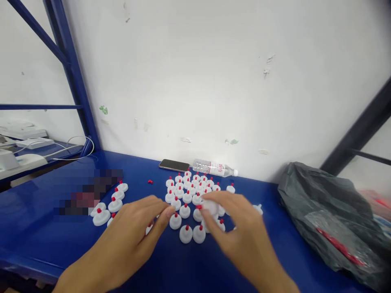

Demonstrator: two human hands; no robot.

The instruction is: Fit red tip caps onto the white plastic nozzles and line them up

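Many white round caps with red tips (186, 234) stand upright on the blue table (171, 268), clustered in the middle. My right hand (238, 219) is over the right side of this cluster, with its thumb and fingers around a white cap (210, 206). My left hand (137, 228) is left of the cluster, its thumb and fingers close together near a red-tipped cap (149, 228) that it partly hides; whether it holds something is unclear. A shorter row of similar caps (115, 204) stands beyond my left hand.
A phone (174, 165) and a lying plastic bottle (210, 167) are by the wall. Small red pieces (150, 182) lie left of the cluster. A dark plastic bag (317, 203) with a clear bag of red parts (342, 244) fills the right. Blue frame posts (71, 73) rise at left.
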